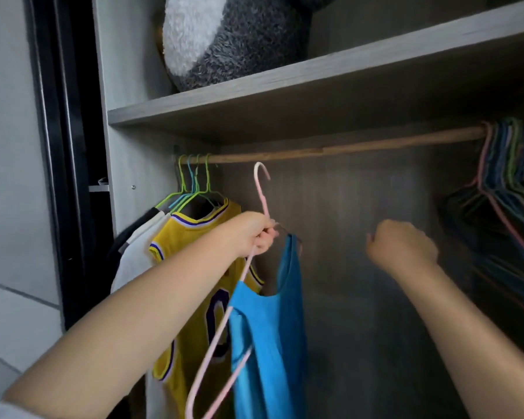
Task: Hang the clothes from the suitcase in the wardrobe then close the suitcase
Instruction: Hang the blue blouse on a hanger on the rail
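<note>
My left hand (256,234) grips the neck of a pink hanger (262,189) whose hook points up just below the wooden rail (345,148). A blue sleeveless top (266,337) hangs from that hanger, tilted, with one strap up by my fingers. My right hand (401,247) hovers to the right with curled fingers, holding nothing that I can see. A yellow jersey (194,267) and white and dark garments hang on green and blue hangers at the rail's left end. The suitcase is out of view.
A bunch of empty coloured hangers (508,195) hangs at the rail's right end. Above the rail a shelf (285,86) carries a grey and white plush toy (224,37). The wardrobe's side panel (118,146) and a dark door frame stand at left.
</note>
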A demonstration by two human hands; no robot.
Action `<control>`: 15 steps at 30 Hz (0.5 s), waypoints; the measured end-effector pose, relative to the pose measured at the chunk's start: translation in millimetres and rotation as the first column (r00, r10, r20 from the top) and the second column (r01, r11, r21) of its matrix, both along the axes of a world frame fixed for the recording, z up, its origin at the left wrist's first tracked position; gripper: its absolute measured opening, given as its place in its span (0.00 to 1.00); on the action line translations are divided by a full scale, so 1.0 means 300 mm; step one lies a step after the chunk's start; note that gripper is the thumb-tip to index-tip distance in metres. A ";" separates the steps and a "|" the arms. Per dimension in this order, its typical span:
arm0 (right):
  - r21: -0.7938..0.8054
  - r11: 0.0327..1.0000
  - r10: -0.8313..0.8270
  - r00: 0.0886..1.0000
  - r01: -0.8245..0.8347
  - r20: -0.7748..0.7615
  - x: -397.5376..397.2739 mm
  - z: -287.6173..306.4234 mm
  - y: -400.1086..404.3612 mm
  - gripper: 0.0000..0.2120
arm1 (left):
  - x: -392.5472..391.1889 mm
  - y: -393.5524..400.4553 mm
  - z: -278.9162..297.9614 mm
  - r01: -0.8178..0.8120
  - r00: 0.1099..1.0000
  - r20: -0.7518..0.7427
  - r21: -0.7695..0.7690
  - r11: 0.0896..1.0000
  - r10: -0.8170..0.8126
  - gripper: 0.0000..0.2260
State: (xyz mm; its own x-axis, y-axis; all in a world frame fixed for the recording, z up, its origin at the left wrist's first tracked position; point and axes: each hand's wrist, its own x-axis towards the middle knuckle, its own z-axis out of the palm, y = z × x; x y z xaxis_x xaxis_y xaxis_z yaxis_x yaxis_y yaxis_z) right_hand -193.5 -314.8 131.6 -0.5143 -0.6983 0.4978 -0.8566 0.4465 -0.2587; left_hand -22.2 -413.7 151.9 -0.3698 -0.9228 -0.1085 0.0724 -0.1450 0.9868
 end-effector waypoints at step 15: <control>-0.229 0.926 0.154 0.854 -0.300 -0.497 0.143 0.165 -0.549 0.22 | 0.232 -0.492 0.184 -0.293 0.698 0.342 -0.665 0.687 0.629 0.05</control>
State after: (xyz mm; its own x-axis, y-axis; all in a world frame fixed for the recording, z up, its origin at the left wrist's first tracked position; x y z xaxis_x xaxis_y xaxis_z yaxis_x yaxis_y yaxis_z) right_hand -150.6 -479.5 181.0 -0.0182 -0.5542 0.8322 -0.9756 0.1922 0.1066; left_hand 47.3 -561.3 207.2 0.0830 -0.9059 0.4154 -0.5515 0.3054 0.7763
